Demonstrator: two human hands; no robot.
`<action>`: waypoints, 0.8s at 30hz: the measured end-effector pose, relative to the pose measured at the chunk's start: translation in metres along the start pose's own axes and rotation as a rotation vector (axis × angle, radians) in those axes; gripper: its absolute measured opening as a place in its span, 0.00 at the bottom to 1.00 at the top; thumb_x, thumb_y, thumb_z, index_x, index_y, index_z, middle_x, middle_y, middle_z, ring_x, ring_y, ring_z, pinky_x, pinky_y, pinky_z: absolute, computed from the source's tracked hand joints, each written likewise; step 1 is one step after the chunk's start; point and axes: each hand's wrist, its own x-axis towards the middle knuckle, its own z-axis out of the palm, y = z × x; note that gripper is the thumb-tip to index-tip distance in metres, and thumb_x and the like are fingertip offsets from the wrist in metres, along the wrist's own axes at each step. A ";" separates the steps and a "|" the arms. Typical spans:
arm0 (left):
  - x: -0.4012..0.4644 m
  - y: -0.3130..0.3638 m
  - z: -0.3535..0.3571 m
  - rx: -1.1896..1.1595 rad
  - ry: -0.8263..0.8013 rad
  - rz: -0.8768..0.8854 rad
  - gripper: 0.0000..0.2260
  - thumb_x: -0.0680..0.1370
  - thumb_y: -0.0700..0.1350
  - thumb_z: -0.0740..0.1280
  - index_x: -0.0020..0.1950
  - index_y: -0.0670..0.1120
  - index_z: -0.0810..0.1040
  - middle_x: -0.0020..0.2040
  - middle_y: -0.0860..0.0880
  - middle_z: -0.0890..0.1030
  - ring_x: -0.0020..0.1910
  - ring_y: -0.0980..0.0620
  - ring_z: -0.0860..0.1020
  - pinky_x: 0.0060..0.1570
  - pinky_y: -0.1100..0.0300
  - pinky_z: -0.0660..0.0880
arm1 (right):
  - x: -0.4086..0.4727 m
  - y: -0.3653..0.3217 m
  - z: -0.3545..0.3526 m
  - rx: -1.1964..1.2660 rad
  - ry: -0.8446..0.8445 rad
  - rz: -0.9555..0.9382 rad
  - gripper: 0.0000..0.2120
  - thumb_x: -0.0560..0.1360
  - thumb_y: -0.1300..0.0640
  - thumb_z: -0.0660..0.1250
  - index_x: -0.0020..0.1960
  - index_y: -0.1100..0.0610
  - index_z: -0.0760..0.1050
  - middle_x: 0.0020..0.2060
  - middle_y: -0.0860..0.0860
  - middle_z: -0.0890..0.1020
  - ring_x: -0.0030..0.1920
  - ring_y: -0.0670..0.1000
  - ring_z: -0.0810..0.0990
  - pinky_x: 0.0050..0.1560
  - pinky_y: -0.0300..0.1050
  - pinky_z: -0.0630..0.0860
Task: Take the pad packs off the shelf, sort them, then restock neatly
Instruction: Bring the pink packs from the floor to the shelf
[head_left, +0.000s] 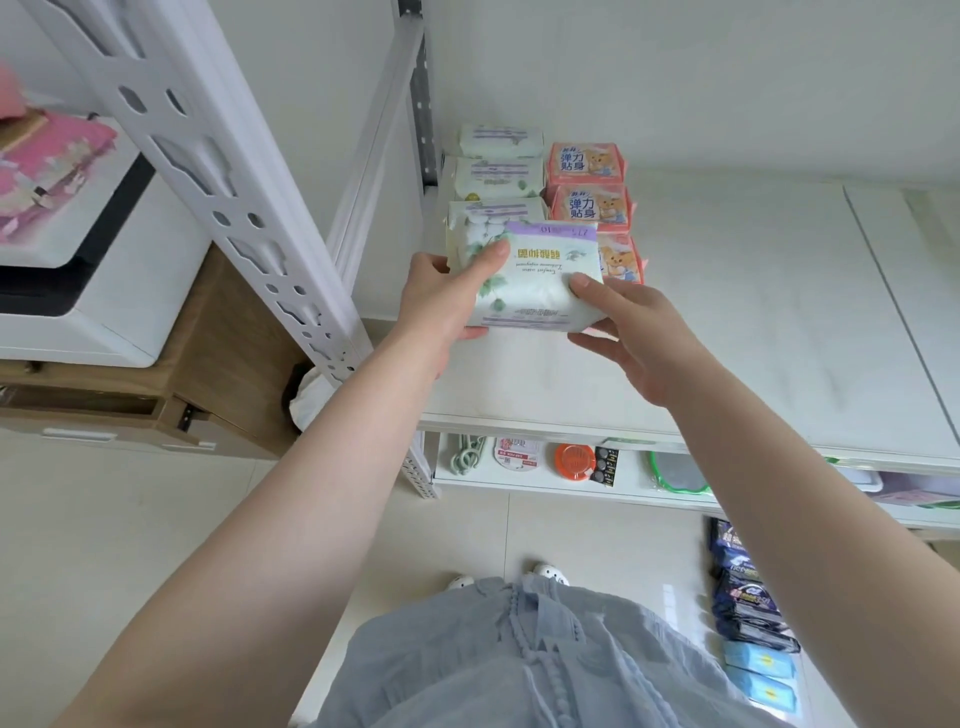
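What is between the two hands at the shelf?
In the head view, a white pad pack with a purple strip lies between the left hand and right hand; both hold it over the shelf.

Both hands, left hand (441, 296) and right hand (636, 332), hold white-green pad pack (530, 275) above shelf (727, 312). Behind: white packs (496, 174), pink packs (589, 202) in rows. Dark packs (743, 587) on floor.
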 end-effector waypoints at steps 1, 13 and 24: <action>-0.001 0.006 0.000 -0.012 -0.001 0.007 0.26 0.69 0.59 0.74 0.58 0.46 0.68 0.53 0.53 0.75 0.53 0.54 0.79 0.46 0.53 0.82 | -0.001 -0.003 0.000 0.044 -0.013 -0.031 0.08 0.77 0.53 0.67 0.52 0.57 0.79 0.50 0.52 0.82 0.53 0.51 0.80 0.58 0.45 0.79; -0.004 0.003 -0.008 -0.107 -0.276 0.163 0.28 0.69 0.50 0.74 0.67 0.48 0.72 0.62 0.51 0.79 0.61 0.52 0.78 0.58 0.51 0.77 | -0.013 -0.020 -0.010 0.081 0.093 -0.170 0.12 0.74 0.56 0.71 0.57 0.54 0.78 0.47 0.50 0.85 0.47 0.49 0.83 0.56 0.47 0.80; -0.013 -0.005 0.027 -0.200 -0.060 0.231 0.27 0.71 0.44 0.75 0.63 0.46 0.64 0.58 0.48 0.78 0.54 0.53 0.80 0.49 0.57 0.80 | -0.016 0.000 0.015 0.449 -0.070 0.188 0.26 0.77 0.50 0.67 0.70 0.60 0.66 0.58 0.65 0.80 0.48 0.62 0.83 0.46 0.51 0.83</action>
